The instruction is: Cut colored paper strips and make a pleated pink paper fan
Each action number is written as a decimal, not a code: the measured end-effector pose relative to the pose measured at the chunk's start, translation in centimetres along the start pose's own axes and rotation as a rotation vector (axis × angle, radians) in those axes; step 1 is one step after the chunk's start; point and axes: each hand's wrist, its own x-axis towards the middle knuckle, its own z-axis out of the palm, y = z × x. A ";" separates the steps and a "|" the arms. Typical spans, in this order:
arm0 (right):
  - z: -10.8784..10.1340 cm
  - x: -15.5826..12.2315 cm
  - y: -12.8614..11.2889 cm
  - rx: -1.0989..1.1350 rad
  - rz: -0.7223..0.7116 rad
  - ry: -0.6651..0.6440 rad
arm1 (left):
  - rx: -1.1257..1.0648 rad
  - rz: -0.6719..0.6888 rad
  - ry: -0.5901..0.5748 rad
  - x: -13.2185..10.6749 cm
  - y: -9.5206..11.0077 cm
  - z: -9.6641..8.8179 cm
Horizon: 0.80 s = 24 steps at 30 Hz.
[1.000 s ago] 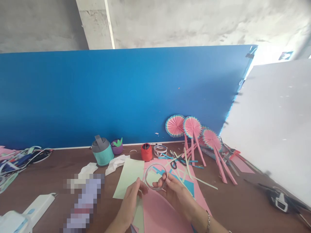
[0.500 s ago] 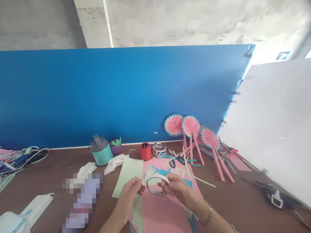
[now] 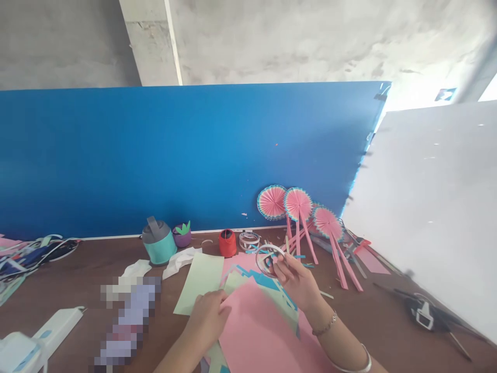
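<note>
My right hand (image 3: 293, 277) is closed on a roll of white tape (image 3: 259, 263), held up over the far part of the paper pile. My left hand (image 3: 209, 316) pinches the left edge of a pink sheet of paper (image 3: 264, 331), which lies turned at an angle with a corner pointing to the back. Under it, pale green paper (image 3: 236, 284) and blue paper pieces (image 3: 264, 280) show. Another pale green sheet (image 3: 204, 272) lies just beyond my left hand. The left fingertips are partly hidden behind the hand.
Pink paper rosettes with tails (image 3: 298, 204) lean against the blue partition (image 3: 155, 155). Along the back stand a teal pot with a grey top (image 3: 159, 248), a purple pot (image 3: 182, 237) and a red container (image 3: 227, 243). A power strip (image 3: 58, 331) lies at left, a black tool (image 3: 423, 313) at right.
My right hand has carried the tape roll up and away to the back. My left hand has left the tape and taken the pink sheet, which has turned and uncovered green and blue paper.
</note>
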 end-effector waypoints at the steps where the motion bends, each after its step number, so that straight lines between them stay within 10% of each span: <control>1: 0.0 0.0 0.0 0.002 0.007 -0.016 | -0.026 -0.041 0.007 -0.3 -0.2 -0.5; 7: 0.5 -0.4 -0.3 -0.010 0.057 -0.153 | -0.054 -0.277 0.067 -4.8 -3.5 -1.0; 11: 1.7 -0.9 -0.1 -0.011 0.116 -0.243 | 0.107 -0.191 0.112 -7.2 -3.9 -1.0; 14: 2.4 -1.2 0.5 -0.006 0.170 -0.316 | -0.055 -0.042 0.263 -6.2 -2.1 -2.2; 24: 2.7 -2.0 1.2 -0.363 0.176 -0.319 | -0.855 -0.214 -0.009 -1.8 2.9 -4.3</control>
